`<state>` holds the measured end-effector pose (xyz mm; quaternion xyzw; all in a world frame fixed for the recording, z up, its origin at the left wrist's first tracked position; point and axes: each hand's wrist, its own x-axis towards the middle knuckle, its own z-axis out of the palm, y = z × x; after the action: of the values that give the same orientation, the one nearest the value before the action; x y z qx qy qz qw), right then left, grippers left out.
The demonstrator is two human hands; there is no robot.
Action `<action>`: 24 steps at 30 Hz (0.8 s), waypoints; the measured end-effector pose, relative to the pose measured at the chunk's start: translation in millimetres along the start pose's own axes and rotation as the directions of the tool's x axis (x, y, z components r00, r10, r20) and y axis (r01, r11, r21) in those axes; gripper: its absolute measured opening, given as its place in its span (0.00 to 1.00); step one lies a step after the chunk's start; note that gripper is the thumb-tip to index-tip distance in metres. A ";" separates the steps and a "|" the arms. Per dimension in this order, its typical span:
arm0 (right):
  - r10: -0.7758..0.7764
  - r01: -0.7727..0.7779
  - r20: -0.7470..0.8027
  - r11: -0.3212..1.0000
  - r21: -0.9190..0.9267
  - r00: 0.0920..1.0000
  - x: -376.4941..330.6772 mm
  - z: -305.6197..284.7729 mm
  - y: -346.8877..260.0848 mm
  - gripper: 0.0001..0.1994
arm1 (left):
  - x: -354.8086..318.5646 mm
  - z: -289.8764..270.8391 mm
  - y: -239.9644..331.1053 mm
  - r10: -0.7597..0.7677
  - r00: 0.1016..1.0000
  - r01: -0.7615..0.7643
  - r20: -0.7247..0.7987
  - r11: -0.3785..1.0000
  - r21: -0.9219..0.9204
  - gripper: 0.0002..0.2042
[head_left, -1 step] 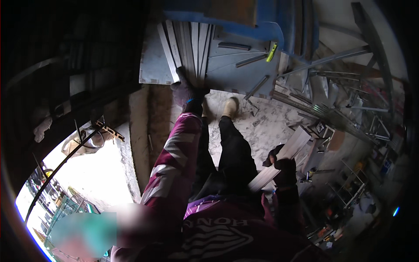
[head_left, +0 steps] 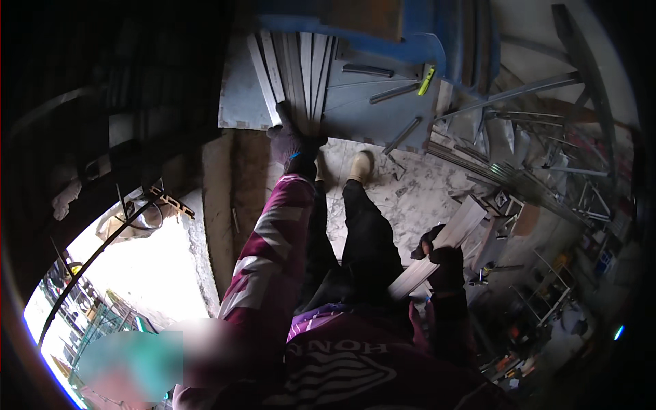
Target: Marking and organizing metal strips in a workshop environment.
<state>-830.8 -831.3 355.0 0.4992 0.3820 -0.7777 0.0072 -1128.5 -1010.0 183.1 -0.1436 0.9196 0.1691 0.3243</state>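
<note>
Head view: the right hand [head_left: 445,266] is clamped round a pale bundle [head_left: 463,223] beside the right leg [head_left: 369,229]; the left hand [head_left: 290,145] touches the long strips [head_left: 292,68] on the grey table [head_left: 239,102], its grip hidden from me; both look stiff, probably slippery, best held mid-length.
</note>
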 end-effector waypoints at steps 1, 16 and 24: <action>0.011 -0.012 0.027 0.999 0.039 1.000 0.0 0.4 -1.3 0.20 | 0.0 -4.1 -0.9 0.042 0.999 -0.042 0.000 0.999 -0.025 0.64; -0.004 0.005 -0.005 0.991 0.137 1.000 0.3 -23.3 8.5 0.20 | 62.7 -19.9 -82.4 0.379 0.918 -0.375 -0.115 0.925 0.053 0.54; -0.017 0.018 -0.007 0.990 0.136 1.000 6.4 -20.8 7.3 0.20 | 4.6 -9.1 -23.3 0.034 0.997 -0.019 -0.064 0.972 0.234 0.65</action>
<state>-815.0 -821.6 341.3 0.4974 0.3322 -0.8007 -0.0347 -1128.3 -1035.4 181.7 -0.0978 0.9453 0.0591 0.3055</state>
